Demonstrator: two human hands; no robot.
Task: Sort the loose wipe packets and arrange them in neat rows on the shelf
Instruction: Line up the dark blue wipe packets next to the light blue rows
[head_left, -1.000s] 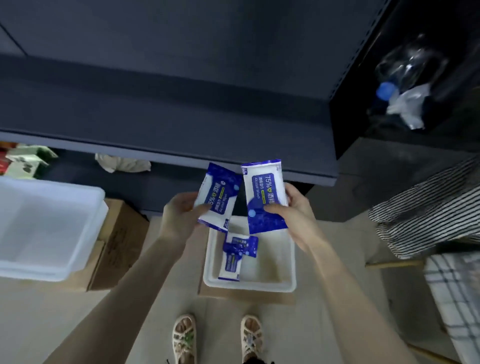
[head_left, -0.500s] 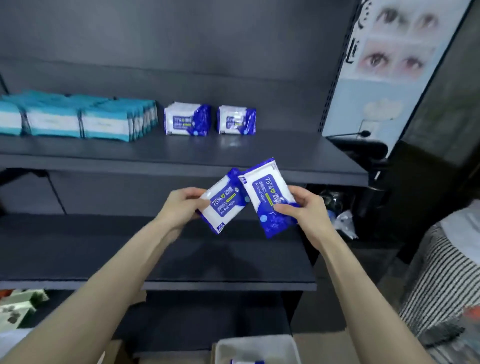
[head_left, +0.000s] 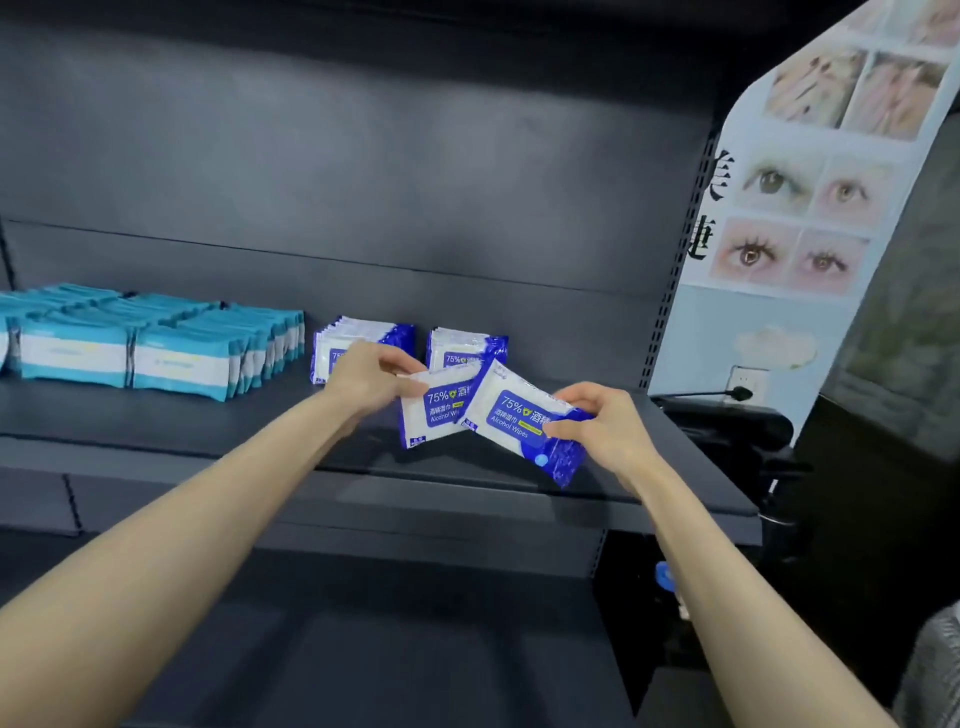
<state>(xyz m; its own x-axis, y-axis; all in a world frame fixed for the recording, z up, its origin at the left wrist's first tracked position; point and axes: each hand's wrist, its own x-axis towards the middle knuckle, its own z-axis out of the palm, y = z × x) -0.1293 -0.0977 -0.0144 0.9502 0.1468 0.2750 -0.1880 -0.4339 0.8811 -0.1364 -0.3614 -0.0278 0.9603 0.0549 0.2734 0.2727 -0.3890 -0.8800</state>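
Over the shelf (head_left: 208, 415), front edge, both hands hold blue-and-white wipe packets in the air. Left hand (head_left: 363, 379) pinches the top corner of the left packet (head_left: 434, 415), fingers clamped on it. Right hand (head_left: 605, 423) grips the right packet (head_left: 519, 423) by its blue end, thumb on the face, fingers behind. Right packet tilts toward 4 o'clock and overlaps the left packet's right edge. Hands apart, each closed on its own packet. Behind them on the shelf, two blue rows stand: blue row one (head_left: 358, 338) at 12 o'clock of the left hand, partly hidden by it, blue row two (head_left: 465, 348) just beside it at 3 o'clock. Teal stacks (head_left: 156, 343) sit at 9 o'clock, lined up, near row one. Eye poster (head_left: 795, 228) at 2 o'clock, off the shelf.
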